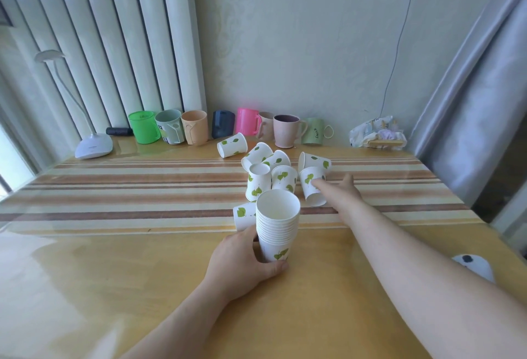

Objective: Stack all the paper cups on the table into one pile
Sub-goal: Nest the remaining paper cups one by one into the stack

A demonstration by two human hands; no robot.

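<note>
A pile of nested white paper cups with green leaf prints (277, 227) stands upright on the table, and my left hand (242, 261) grips its base with thumb and fingers curled round it. Behind it lie several loose cups (271, 167), some on their sides, one upside down (259, 182). Another lies behind the pile's left side (243, 214). My right hand (340, 190) reaches out to a tipped cup (310, 187); its fingers touch the cup's side, thumb spread apart. One cup (232, 144) lies apart farther back.
A row of coloured plastic mugs (228, 126) lines the wall. A white desk lamp (92, 144) stands at the back left, a crumpled packet (376, 132) at the back right. A white object (473, 266) sits near the right table edge.
</note>
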